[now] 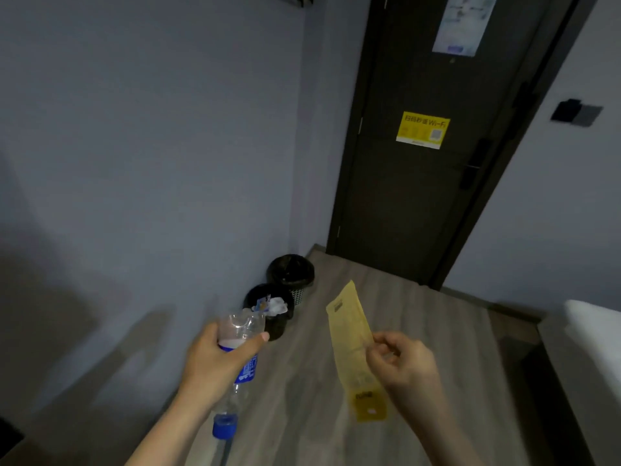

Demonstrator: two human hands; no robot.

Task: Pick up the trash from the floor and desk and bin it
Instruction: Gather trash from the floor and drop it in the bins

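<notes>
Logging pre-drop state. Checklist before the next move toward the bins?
1. Left hand grips the clear plastic bottle with blue cap and label: ok.
2. Bottle cap fitted: ok.
3. Right hand pinches the flat yellow packet: ok.
4. Room in the nearer round black bin: cannot tell; crumpled white trash sits at rim level.
5. Farther black-lined mesh bin has an open top: ok; its contents cannot be told.
6. Packet over a bin mouth: not ok; it hangs over the grey wood-look floor beside the bins.
</notes>
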